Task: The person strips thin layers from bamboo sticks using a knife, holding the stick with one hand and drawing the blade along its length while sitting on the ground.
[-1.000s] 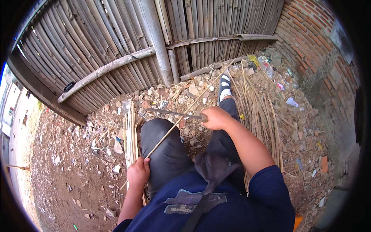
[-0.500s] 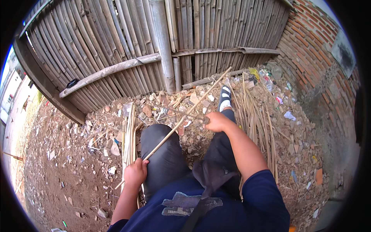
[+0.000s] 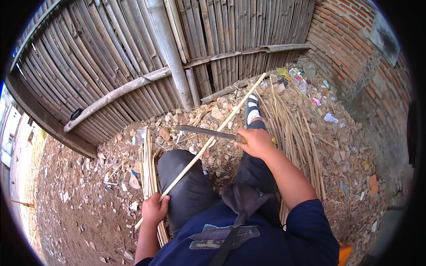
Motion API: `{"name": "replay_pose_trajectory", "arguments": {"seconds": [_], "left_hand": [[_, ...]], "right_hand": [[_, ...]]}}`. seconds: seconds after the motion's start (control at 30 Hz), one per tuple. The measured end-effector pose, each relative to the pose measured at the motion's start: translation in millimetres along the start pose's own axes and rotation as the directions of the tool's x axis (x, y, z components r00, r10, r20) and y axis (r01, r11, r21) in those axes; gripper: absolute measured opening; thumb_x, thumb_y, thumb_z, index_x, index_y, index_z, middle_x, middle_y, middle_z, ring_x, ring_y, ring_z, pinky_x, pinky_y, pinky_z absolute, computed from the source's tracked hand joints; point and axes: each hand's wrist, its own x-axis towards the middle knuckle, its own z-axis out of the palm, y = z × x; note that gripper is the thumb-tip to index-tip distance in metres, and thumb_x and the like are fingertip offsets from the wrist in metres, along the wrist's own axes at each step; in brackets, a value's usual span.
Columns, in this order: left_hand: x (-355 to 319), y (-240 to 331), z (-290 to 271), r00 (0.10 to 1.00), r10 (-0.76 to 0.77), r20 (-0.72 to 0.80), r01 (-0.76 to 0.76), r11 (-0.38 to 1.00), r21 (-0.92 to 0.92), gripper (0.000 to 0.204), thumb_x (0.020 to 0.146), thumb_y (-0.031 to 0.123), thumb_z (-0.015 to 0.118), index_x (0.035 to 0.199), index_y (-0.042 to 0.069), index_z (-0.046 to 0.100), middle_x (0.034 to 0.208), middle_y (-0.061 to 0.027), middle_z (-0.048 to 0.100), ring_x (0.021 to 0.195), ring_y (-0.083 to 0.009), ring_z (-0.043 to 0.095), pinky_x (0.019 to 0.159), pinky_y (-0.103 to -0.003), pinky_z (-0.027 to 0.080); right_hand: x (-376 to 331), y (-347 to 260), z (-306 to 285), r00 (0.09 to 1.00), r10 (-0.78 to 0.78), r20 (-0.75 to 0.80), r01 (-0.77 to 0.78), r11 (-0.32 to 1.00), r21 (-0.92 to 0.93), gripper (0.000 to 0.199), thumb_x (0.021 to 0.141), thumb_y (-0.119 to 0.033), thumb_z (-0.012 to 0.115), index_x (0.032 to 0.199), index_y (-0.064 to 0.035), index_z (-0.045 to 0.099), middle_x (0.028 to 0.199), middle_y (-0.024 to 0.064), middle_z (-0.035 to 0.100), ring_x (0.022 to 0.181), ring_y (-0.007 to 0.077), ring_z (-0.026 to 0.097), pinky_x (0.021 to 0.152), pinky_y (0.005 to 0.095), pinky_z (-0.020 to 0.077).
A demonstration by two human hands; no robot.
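My left hand (image 3: pixel 154 209) grips the near end of a long pale bamboo strip (image 3: pixel 222 124) that slants up and to the right across my left knee. My right hand (image 3: pixel 255 142) holds the handle of a long dark blade (image 3: pixel 202 131), which lies across the strip and points left. I am seated, with dark trousers on both legs and my right foot in a dark shoe with a white sock (image 3: pixel 252 109) stretched out ahead.
A bundle of split bamboo strips (image 3: pixel 147 173) lies beside my left leg; more loose strips (image 3: pixel 297 128) are spread on the right. Rubble and litter cover the dirt ground. A bamboo fence (image 3: pixel 133 53) stands ahead and a brick wall (image 3: pixel 355 57) at the right.
The strip's far end has swung up and to the right, now slanting steeper. My right hand and the blade stay across it near my knees; the view has shifted slightly.
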Motion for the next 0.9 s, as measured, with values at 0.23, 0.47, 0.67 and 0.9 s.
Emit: {"name": "replay_pose_trajectory", "arguments": {"seconds": [0.23, 0.47, 0.67, 0.9], "left_hand": [[-12, -16, -7, 0.968, -0.115, 0.222, 0.144, 0.983, -0.117, 0.044, 0.098, 0.038, 0.062, 0.074, 0.002, 0.056, 0.061, -0.0205, 0.06, 0.062, -0.0429, 0.063, 0.059, -0.049, 0.048], [-9, -10, -3, 0.966, -0.065, 0.249, 0.102, 0.985, -0.137, 0.045, 0.102, 0.036, 0.055, 0.077, -0.001, 0.057, 0.065, -0.0235, 0.059, 0.066, -0.0453, 0.062, 0.061, -0.049, 0.047], [-6, -18, -4, 0.945, -0.079, 0.318, 0.106, 0.992, -0.068, 0.049, 0.101, 0.042, 0.056, 0.079, -0.002, 0.059, 0.066, -0.0223, 0.061, 0.065, -0.0408, 0.063, 0.064, -0.047, 0.048], [1, -19, -8, 0.915, -0.115, 0.387, 0.159, 0.984, -0.083, 0.053, 0.102, 0.045, 0.055, 0.079, -0.002, 0.06, 0.069, -0.0202, 0.062, 0.067, -0.033, 0.062, 0.066, -0.044, 0.049]], "right_hand": [[-1, -16, 6, 0.975, 0.005, 0.224, -0.003, 1.0, -0.007, 0.035, 0.082, -0.034, 0.076, 0.105, -0.0097, 0.066, 0.087, 0.0184, 0.071, 0.085, 0.039, 0.069, 0.074, 0.0493, 0.0537], [5, 4, 39, 0.981, 0.045, 0.19, -0.063, 0.994, 0.088, 0.029, 0.08, -0.031, 0.076, 0.098, -0.0086, 0.069, 0.086, 0.0176, 0.071, 0.085, 0.0391, 0.069, 0.076, 0.0497, 0.0538], [13, -17, 9, 0.973, -0.003, 0.23, 0.018, 0.998, -0.06, 0.028, 0.081, -0.03, 0.074, 0.097, -0.0082, 0.067, 0.084, 0.0167, 0.071, 0.084, 0.0391, 0.069, 0.073, 0.0511, 0.0535], [19, 5, 15, 0.975, 0.194, 0.108, -0.194, 0.981, -0.004, 0.036, 0.081, -0.031, 0.074, 0.11, -0.0092, 0.068, 0.09, 0.0192, 0.071, 0.089, 0.0381, 0.069, 0.076, 0.0493, 0.0549]]}}
